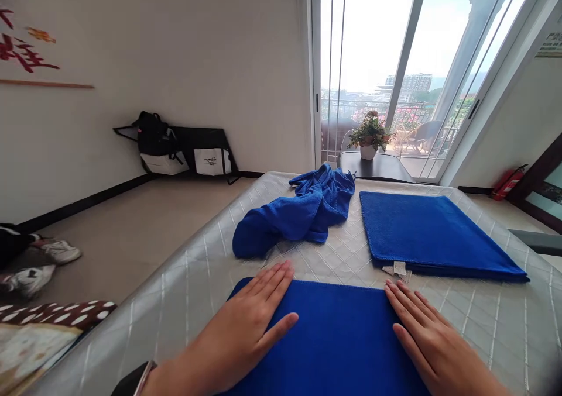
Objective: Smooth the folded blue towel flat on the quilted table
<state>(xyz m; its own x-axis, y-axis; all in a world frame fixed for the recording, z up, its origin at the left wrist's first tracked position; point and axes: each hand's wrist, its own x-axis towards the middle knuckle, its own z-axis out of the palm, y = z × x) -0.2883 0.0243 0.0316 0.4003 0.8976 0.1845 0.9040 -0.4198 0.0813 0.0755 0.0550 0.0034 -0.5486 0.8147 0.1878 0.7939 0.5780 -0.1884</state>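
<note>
A flat blue cloth (pixel 338 331) lies in front of me on the silver quilted table cover. My left hand (pixel 252 320) rests flat on its left part, fingers outstretched and thumb apart. On its right edge lies my right hand (pixel 428 331), palm down with fingers extended. Neither hand grips anything. Beyond my left hand is a crumpled blue cloth (pixel 298 212). A folded blue cloth (pixel 434 232) with white tags (pixel 399 268) at its near edge lies at the back right, just beyond my right fingertips.
The silver table cover (pixel 175 293) drapes at the left. Behind the table, a potted plant (pixel 369 135) stands on a dark chair (pixel 386 168) by glass doors. Bags (pixel 153 144) sit by the wall. A person's shoes (pixel 57 251) show at far left.
</note>
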